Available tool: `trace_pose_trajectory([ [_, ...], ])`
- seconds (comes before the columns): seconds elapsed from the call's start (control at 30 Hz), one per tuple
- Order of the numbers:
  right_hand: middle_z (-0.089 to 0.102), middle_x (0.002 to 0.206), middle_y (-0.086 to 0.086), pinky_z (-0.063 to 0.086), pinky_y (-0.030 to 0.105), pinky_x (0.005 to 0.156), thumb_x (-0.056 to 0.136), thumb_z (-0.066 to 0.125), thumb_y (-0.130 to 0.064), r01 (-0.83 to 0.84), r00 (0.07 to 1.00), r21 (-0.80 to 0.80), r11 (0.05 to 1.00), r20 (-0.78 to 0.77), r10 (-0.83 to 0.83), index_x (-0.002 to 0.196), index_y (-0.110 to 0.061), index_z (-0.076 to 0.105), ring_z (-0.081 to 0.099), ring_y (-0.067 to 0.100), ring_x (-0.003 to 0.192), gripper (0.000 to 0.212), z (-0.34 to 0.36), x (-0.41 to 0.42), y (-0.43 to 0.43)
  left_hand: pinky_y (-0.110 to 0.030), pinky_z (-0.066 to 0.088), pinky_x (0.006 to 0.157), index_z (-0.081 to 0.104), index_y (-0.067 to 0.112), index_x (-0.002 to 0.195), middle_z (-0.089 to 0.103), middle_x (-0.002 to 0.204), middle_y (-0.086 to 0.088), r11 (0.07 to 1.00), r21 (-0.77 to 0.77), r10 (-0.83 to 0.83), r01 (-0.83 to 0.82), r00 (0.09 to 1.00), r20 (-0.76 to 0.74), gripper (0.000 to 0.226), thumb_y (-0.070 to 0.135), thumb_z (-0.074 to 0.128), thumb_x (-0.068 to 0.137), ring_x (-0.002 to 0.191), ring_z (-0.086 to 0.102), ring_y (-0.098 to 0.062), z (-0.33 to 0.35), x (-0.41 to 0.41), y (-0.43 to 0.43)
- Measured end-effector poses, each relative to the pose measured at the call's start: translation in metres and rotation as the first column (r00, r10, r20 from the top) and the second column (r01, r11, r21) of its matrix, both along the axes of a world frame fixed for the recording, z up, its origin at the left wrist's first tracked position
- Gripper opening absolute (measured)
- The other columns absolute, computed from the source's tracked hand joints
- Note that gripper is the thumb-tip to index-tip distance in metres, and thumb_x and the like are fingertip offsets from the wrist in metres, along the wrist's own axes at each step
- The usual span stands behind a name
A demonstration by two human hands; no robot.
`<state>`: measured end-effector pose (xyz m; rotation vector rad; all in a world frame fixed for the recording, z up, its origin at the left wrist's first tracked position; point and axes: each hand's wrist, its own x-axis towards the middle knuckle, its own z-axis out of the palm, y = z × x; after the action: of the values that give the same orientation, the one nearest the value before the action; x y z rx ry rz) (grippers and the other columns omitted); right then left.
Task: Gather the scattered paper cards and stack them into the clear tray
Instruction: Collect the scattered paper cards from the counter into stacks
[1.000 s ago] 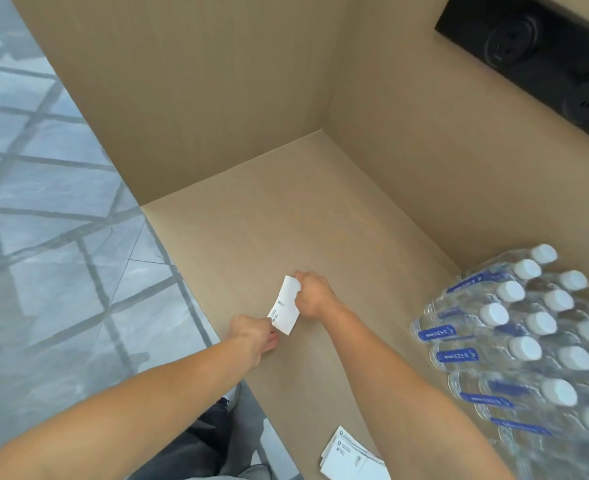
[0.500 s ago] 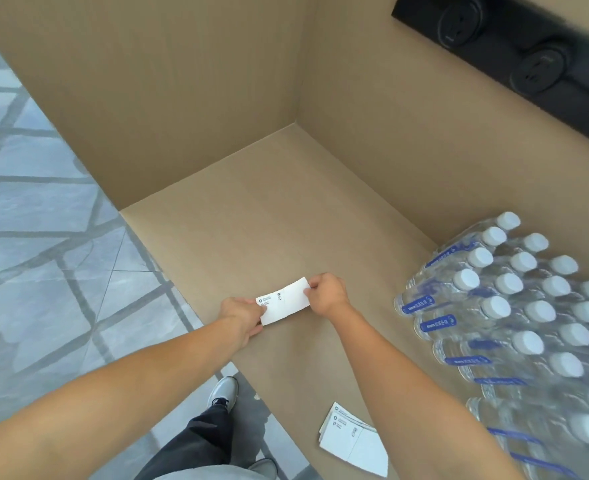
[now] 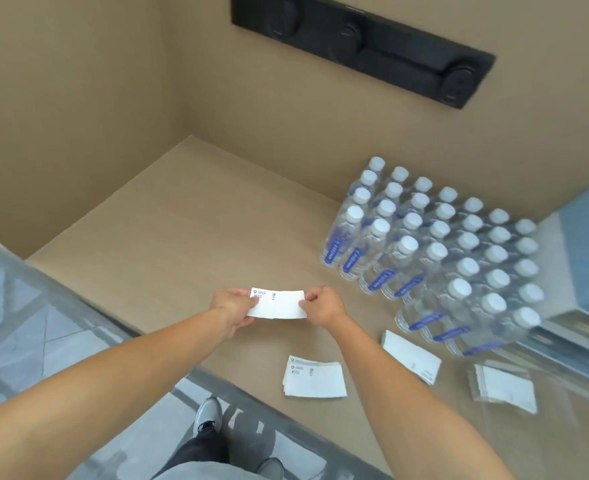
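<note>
A small stack of white paper cards (image 3: 277,304) is held level above the tan counter, my left hand (image 3: 231,305) pinching its left end and my right hand (image 3: 322,306) pinching its right end. Below them, a loose pile of cards (image 3: 315,378) lies near the counter's front edge. To the right a second pile of cards (image 3: 411,356) lies at an angle. Further right, a stack of cards (image 3: 504,388) rests inside what looks like the clear tray (image 3: 472,382), blurred.
A shrink-wrapped pack of water bottles (image 3: 435,251) with white caps stands right of my hands. A blue-lidded box (image 3: 584,251) sits at the far right. A black socket strip (image 3: 362,43) is set in the back wall. The counter's front edge (image 3: 168,355) runs diagonally above grey floor.
The cards in my hands have turned from upright to level and lengthwise. The view has swung right, bringing the other piles, the tray and the box into sight.
</note>
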<state>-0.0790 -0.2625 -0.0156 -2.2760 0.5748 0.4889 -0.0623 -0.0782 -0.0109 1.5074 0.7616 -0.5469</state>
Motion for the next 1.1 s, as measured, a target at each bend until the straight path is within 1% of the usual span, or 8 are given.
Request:
trace_pose_trajectory([
  [0.1, 0.062, 0.084, 0.005, 0.054, 0.034, 0.087, 0.084, 0.063, -0.017, 0.105, 0.994, 0.028, 0.994, -0.041, -0.104, 0.075, -0.017, 0.058, 0.057, 0.022, 0.079, 0.010, -0.003, -0.035, -0.024, -0.035, 0.058, 0.073, 0.058, 0.010, 0.095, 0.065, 0.107, -0.014, 0.994, 0.015, -0.106, 0.106, 0.994, -0.011, 0.017, 0.001, 0.069, 0.086, 0.092, 0.065, -0.026, -0.005, -0.016, -0.027],
  [0.27, 0.062, 0.076, 0.007, 0.054, 0.034, 0.081, 0.083, 0.063, -0.015, 0.194, 0.976, 0.003, 0.981, -0.098, -0.193, 0.061, -0.022, 0.050, 0.056, 0.023, 0.072, 0.027, -0.019, -0.087, -0.053, -0.040, 0.062, 0.071, 0.057, 0.015, 0.075, 0.070, 0.108, -0.016, 0.938, 0.169, -0.300, 0.301, 0.953, -0.033, 0.020, 0.005, 0.073, 0.082, 0.094, 0.070, -0.029, -0.022, -0.052, -0.059],
  [0.37, 0.061, 0.075, 0.005, 0.054, 0.035, 0.081, 0.082, 0.063, -0.015, 0.204, 0.971, -0.017, 0.979, -0.124, -0.204, 0.059, -0.023, 0.049, 0.057, 0.023, 0.071, 0.029, -0.028, -0.109, -0.059, -0.043, 0.060, 0.085, 0.057, 0.016, 0.069, 0.073, 0.105, -0.017, 0.874, 0.278, -0.397, 0.398, 0.916, -0.063, 0.023, 0.007, 0.076, 0.078, 0.097, 0.072, -0.031, -0.031, -0.069, -0.066],
  [0.57, 0.055, 0.071, 0.000, 0.042, 0.024, 0.058, 0.081, 0.061, -0.011, 0.208, 0.969, 0.007, 0.978, -0.140, -0.205, 0.058, -0.024, 0.048, 0.056, 0.022, 0.074, 0.030, -0.042, -0.131, -0.063, -0.038, 0.062, 0.079, 0.059, 0.017, 0.069, 0.075, 0.097, -0.013, 0.756, 0.361, -0.539, 0.546, 0.832, -0.131, 0.019, 0.013, 0.076, 0.078, 0.084, 0.075, -0.029, -0.037, -0.089, -0.069],
  [0.63, 0.055, 0.072, -0.002, 0.043, 0.023, 0.063, 0.081, 0.061, -0.011, 0.197, 0.971, 0.005, 0.980, -0.141, -0.194, 0.063, -0.022, 0.052, 0.055, 0.021, 0.075, 0.023, -0.046, -0.135, -0.062, -0.035, 0.060, 0.084, 0.066, 0.014, 0.080, 0.075, 0.099, -0.011, 0.707, 0.388, -0.585, 0.591, 0.797, -0.148, 0.010, 0.015, 0.075, 0.077, 0.089, 0.075, -0.028, -0.038, -0.093, -0.068],
  [0.77, 0.061, 0.085, -0.001, 0.040, 0.020, 0.071, 0.080, 0.059, -0.012, 0.202, 0.971, 0.005, 0.979, -0.135, -0.199, 0.082, -0.019, 0.058, 0.055, 0.017, 0.081, 0.007, -0.050, -0.140, -0.059, -0.029, 0.055, 0.083, 0.068, 0.008, 0.099, 0.074, 0.104, -0.010, 0.651, 0.457, -0.624, 0.606, 0.770, -0.132, 0.025, 0.016, 0.074, 0.076, 0.100, 0.070, -0.027, -0.042, -0.098, -0.068],
  [0.97, 0.070, 0.106, 0.006, 0.043, 0.020, 0.076, 0.079, 0.063, -0.009, 0.237, 0.963, 0.002, 0.971, -0.130, -0.235, 0.103, -0.011, 0.064, 0.064, 0.023, 0.101, 0.024, -0.050, -0.140, -0.056, -0.026, 0.049, 0.078, 0.065, 0.009, 0.107, 0.069, 0.112, -0.007, 0.602, 0.508, -0.645, 0.617, 0.750, -0.147, 0.038, 0.023, 0.077, 0.074, 0.107, 0.064, -0.024, -0.041, -0.100, -0.066],
  [1.1, 0.065, 0.097, 0.003, 0.049, 0.024, 0.085, 0.076, 0.072, -0.009, 0.219, 0.966, 0.027, 0.975, -0.148, -0.213, 0.107, -0.011, 0.067, 0.063, 0.021, 0.097, 0.032, -0.049, -0.138, -0.054, -0.024, 0.044, 0.076, 0.060, 0.011, 0.113, 0.066, 0.118, -0.007, 0.585, 0.534, -0.647, 0.610, 0.749, -0.147, 0.045, 0.027, 0.078, 0.074, 0.111, 0.062, -0.024, -0.042, -0.105, -0.065],
])
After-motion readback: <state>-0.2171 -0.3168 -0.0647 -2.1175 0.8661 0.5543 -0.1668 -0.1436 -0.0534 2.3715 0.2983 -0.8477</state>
